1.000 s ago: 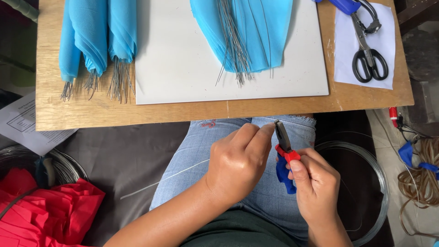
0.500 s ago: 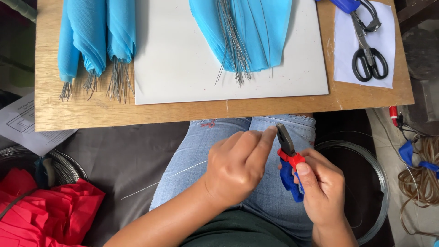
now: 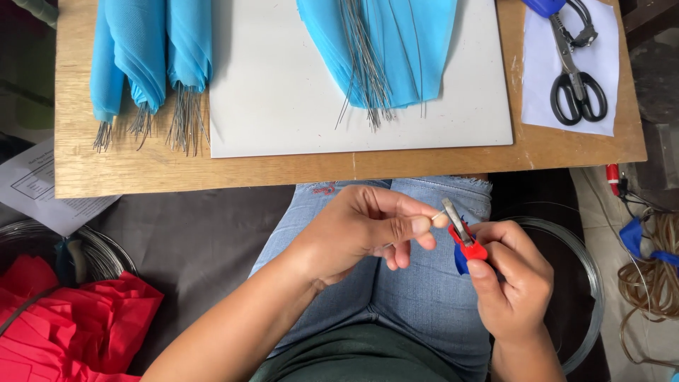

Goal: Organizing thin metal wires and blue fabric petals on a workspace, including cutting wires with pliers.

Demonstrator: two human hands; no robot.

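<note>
Clearly small pliers [image 3: 461, 233], red-and-blue handles, steel jaws, upright.

On the wooden tabletop [image 3: 283, 170] lies a white board [image 3: 283, 106] with blue fabric pieces [image 3: 396, 42]. Black scissors [image 3: 576, 88] rest far right on white paper [image 3: 605, 78]. Red fabric [image 3: 64, 325] lies near left.

Low in the frame, over my jeans, my left hand [image 3: 361, 237] pinches a thin wire [image 3: 437, 216] between thumb and forefinger. My right hand [image 3: 513, 279] closes its grip on the red-and-blue handled pliers [image 3: 461, 233], whose metal tip sits just beside the wire's end. Above, the wooden table [image 3: 283, 170] carries a white board [image 3: 283, 106], blue fabric pieces [image 3: 141, 49] with wire stems, and black scissors [image 3: 576, 88] at the upper right.
</note>
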